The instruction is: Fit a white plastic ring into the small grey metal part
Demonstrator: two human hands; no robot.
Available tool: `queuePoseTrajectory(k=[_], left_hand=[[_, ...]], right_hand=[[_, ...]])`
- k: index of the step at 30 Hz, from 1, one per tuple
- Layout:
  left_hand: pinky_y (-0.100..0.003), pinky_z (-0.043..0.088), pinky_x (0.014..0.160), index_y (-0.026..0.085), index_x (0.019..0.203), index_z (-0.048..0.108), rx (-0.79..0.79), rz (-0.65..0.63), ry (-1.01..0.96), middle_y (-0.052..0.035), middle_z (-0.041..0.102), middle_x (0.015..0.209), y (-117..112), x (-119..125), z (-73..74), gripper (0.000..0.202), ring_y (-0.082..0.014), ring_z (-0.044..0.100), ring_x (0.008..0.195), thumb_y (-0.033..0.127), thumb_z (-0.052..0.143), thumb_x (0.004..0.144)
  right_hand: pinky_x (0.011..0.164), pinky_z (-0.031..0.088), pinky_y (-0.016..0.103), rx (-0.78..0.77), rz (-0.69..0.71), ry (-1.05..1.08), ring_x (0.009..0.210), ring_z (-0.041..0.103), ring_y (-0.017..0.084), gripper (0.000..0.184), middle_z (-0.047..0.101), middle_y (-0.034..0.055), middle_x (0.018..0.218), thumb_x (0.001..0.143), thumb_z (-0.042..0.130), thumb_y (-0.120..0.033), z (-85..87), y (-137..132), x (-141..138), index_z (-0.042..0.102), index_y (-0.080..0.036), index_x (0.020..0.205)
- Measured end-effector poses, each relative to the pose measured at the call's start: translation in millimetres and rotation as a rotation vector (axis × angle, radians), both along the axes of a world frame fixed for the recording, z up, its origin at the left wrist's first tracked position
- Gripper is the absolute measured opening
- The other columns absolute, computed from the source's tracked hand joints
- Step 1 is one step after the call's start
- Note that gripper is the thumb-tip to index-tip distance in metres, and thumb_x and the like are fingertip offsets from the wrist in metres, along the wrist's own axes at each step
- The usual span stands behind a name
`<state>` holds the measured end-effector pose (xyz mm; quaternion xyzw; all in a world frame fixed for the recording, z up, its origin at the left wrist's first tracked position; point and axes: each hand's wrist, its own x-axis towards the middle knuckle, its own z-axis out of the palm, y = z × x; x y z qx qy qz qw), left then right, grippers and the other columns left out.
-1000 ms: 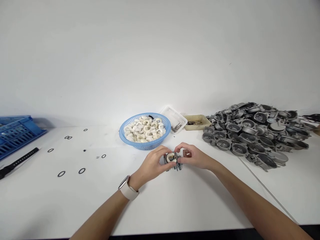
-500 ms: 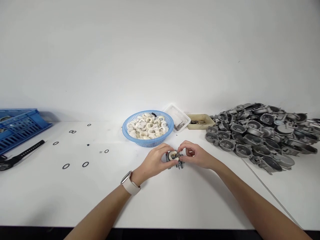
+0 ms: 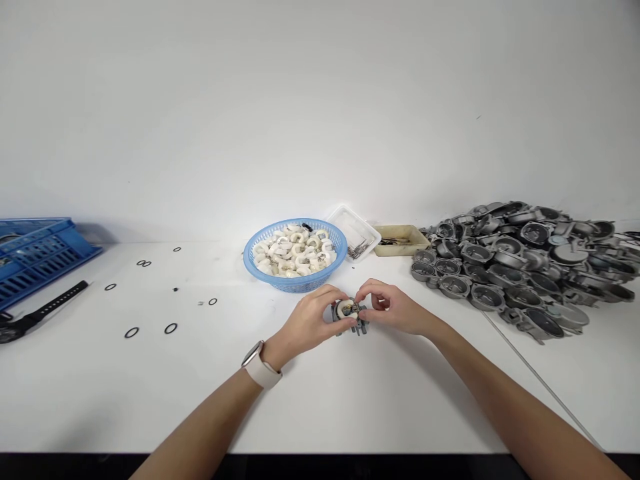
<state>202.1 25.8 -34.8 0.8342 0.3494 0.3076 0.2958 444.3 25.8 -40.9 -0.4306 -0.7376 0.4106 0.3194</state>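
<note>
- White table (image 3: 350, 407) against a plain white wall.
- Grey castings heap (image 3: 520, 267) and blue basket (image 3: 295, 257) remain well stocked.
- Left hand (image 3: 307, 323) and right hand (image 3: 393, 313) pinch one grey housing (image 3: 350, 319) at table centre, its white ring (image 3: 345, 309) seated; fitting looks unfinished.

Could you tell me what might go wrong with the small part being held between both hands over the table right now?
The grey metal part with a white ring is pinched only by the fingertips of the left hand and right hand, so it could slip onto the white table. A dropped small piece might be hard to find among the loose black rings. The blue basket sits just behind the hands, so a knuckle could nudge it.
</note>
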Motion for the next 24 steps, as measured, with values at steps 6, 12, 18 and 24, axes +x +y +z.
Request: queuePoseTrajectory(k=[6, 12, 18, 24], left_hand=[[-0.031, 0.051, 0.083, 0.026, 0.112, 0.069, 0.009, 0.006, 0.006, -0.0021, 0.068, 0.11, 1.1, -0.5, -1.8, 0.029, -0.0193, 0.064, 0.097, 0.044, 0.074, 0.089], [-0.032, 0.05, 0.087, 0.026, 0.111, 0.069, 0.006, 0.012, 0.007, -0.0012, 0.067, 0.109, 0.4, -0.5, -1.5, 0.028, -0.0184, 0.063, 0.097, 0.041, 0.074, 0.088], [-0.031, 0.049, 0.086, 0.027, 0.111, 0.069, -0.005, 0.014, 0.01, 0.0001, 0.067, 0.11, -0.2, 0.3, -0.6, 0.027, -0.0172, 0.062, 0.098, 0.041, 0.075, 0.088], [-0.029, 0.048, 0.086, 0.028, 0.111, 0.068, -0.006, 0.012, 0.016, 0.0019, 0.067, 0.11, 0.1, -0.3, -0.5, 0.026, -0.0159, 0.062, 0.098, 0.041, 0.075, 0.089]], right_hand=[[0.066, 0.041, 0.029, 0.004, 0.013, -0.017, 0.067, 0.044, 0.011, 0.017, 0.06, 0.0027, 0.11, 0.084, 0.072, -0.031, 4.5, -1.5, 0.6, 0.07, -0.026, 0.1], [0.068, 0.042, 0.029, 0.029, 0.013, -0.025, 0.068, 0.045, 0.011, 0.017, 0.06, 0.0027, 0.11, 0.084, 0.071, -0.029, 3.5, -0.9, 3.4, 0.07, -0.026, 0.101], [0.066, 0.041, 0.028, 0.021, 0.022, -0.018, 0.066, 0.044, 0.01, 0.016, 0.059, 0.0011, 0.109, 0.084, 0.071, -0.03, 4.1, -1.1, 2.5, 0.07, -0.026, 0.099], [0.066, 0.041, 0.028, 0.015, 0.009, -0.018, 0.066, 0.044, 0.01, 0.019, 0.06, 0.001, 0.11, 0.084, 0.072, -0.031, 4.5, -1.9, 1.2, 0.07, -0.026, 0.102]])
